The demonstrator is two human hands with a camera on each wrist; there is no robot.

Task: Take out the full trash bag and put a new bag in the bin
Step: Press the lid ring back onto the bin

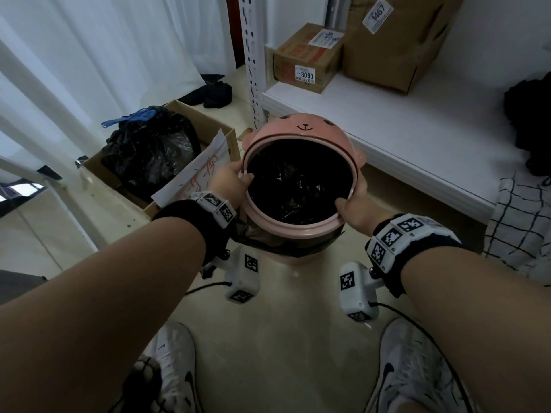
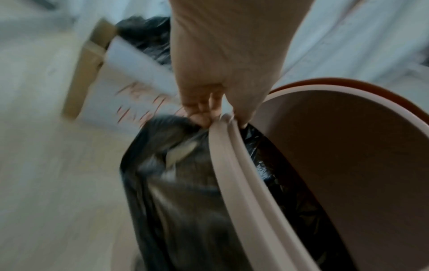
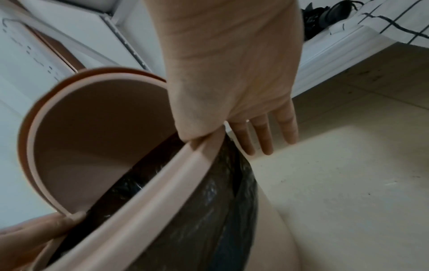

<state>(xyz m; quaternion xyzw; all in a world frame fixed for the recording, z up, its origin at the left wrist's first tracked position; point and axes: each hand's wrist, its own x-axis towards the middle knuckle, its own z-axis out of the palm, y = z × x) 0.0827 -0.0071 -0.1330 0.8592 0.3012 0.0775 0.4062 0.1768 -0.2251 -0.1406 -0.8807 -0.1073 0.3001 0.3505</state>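
A pink bin with a bear-face lid (image 1: 301,129) tipped open stands on the floor between my feet. A black bag (image 1: 298,186) lines it, and its edge hangs outside under the pink rim ring (image 1: 298,231). My left hand (image 1: 231,181) grips the ring's left side, thumb inside; in the left wrist view its curled fingers (image 2: 202,117) pinch ring (image 2: 234,165) and bag (image 2: 176,192) together. My right hand (image 1: 353,204) holds the ring's right side, thumb over the ring (image 3: 150,187) and fingers (image 3: 262,139) straight down outside the bag (image 3: 220,201). A tied, full black bag (image 1: 149,147) sits in a cardboard box (image 1: 214,126) to the left.
A low white shelf (image 1: 387,138) with a slotted metal upright (image 1: 253,55) runs behind and right of the bin and carries two cardboard boxes (image 1: 307,58). White curtains (image 1: 89,55) hang at the left. A checked cloth (image 1: 521,222) lies at the right. My shoes (image 1: 173,368) stand on the pale floor.
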